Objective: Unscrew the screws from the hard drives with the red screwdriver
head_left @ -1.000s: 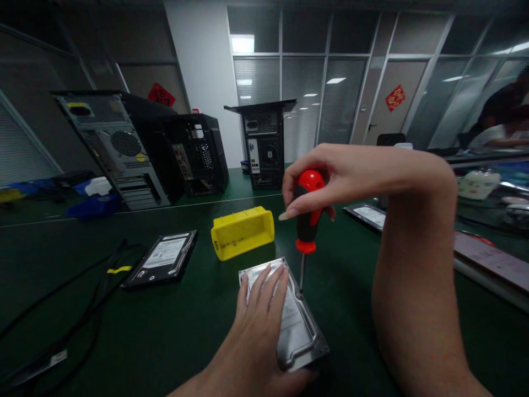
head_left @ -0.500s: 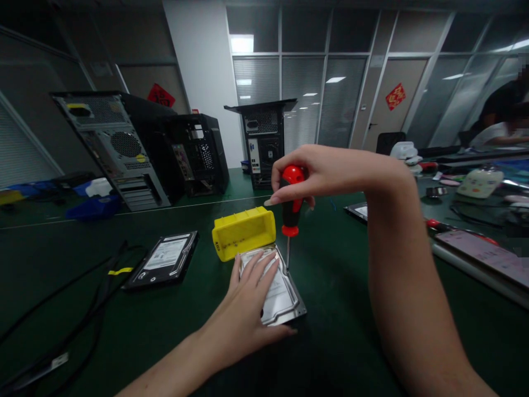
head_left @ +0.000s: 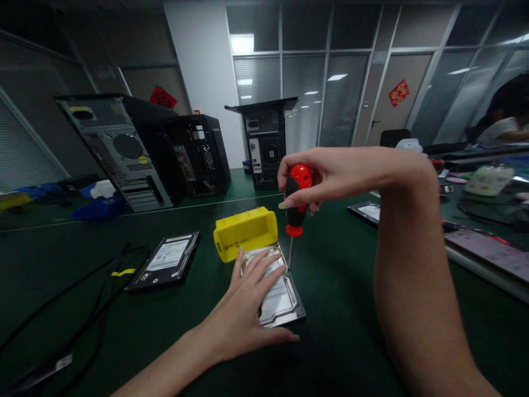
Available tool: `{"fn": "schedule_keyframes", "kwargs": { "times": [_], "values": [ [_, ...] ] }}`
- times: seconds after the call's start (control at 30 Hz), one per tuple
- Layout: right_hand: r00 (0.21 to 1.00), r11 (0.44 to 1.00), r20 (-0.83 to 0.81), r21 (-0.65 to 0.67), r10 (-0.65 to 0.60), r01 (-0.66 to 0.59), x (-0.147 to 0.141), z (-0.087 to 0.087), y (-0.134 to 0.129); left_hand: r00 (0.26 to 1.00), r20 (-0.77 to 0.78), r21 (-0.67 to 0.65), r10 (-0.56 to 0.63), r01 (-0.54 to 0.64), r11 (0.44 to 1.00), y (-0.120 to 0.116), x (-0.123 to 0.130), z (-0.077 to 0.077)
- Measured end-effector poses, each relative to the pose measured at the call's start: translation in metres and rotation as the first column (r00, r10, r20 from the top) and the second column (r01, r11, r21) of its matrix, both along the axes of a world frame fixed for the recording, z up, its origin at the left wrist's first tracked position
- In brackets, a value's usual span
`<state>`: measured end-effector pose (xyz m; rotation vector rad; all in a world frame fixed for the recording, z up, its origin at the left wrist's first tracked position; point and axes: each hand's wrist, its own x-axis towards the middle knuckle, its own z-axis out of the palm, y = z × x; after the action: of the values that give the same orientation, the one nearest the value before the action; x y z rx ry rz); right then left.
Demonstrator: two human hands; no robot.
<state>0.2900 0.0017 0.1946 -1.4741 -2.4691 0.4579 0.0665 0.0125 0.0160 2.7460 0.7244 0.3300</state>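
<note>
My left hand (head_left: 248,303) lies over a silver hard drive (head_left: 283,300), fingers stretched and spread across its top, thumb by the near edge. The palm and fingers cover much of the drive's label. My right hand (head_left: 326,176) is closed around the red and black handle of a screwdriver (head_left: 296,201). The screwdriver stands nearly upright, its tip at the right edge of the drive; whether it sits in a screw cannot be made out. Against the drive's far end is a tipped yellow bin (head_left: 248,229) with several tiny screws inside.
A second hard drive (head_left: 169,259) lies to the left, near black cables (head_left: 99,298). Another drive (head_left: 366,211) is partly behind my right arm. Computer cases (head_left: 144,149) and a further case (head_left: 266,146) stand at the back. A blue bin (head_left: 99,207) is at far left.
The screwdriver handle has tilted slightly to the right, and my right hand has turned and shifted a little right with it. My left hand stays on the drive.
</note>
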Motion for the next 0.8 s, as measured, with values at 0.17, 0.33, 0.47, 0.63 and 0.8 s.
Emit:
{"fn": "schedule_keyframes", "kwargs": {
  "times": [0.17, 0.33, 0.47, 0.63, 0.8],
  "values": [
    [0.999, 1.000, -0.039, -0.012, -0.005, 0.005, -0.001, -0.001, 0.004, 0.999, 0.035, -0.045, 0.010, -0.009, 0.999, -0.002, -0.002, 0.009],
    [0.995, 0.996, -0.045, 0.010, -0.092, 0.093, -0.002, -0.005, 0.010, 1.000, 0.010, -0.114, -0.016, 0.017, 0.993, -0.002, 0.000, 0.017],
    [0.994, 0.997, -0.080, 0.011, -0.079, 0.080, -0.006, -0.005, 0.009, 0.996, -0.053, -0.142, -0.074, 0.066, 0.988, 0.001, 0.001, 0.020],
    [0.990, 0.997, -0.117, -0.001, -0.081, 0.081, -0.013, -0.003, 0.005, 0.994, -0.018, -0.144, -0.111, 0.108, 0.984, 0.004, 0.002, 0.019],
    [0.996, 1.000, -0.087, 0.015, 0.002, -0.001, -0.014, -0.003, 0.007, 0.962, 0.245, -0.034, 0.120, -0.115, 0.993, 0.030, 0.011, 0.012]
  ]
}}
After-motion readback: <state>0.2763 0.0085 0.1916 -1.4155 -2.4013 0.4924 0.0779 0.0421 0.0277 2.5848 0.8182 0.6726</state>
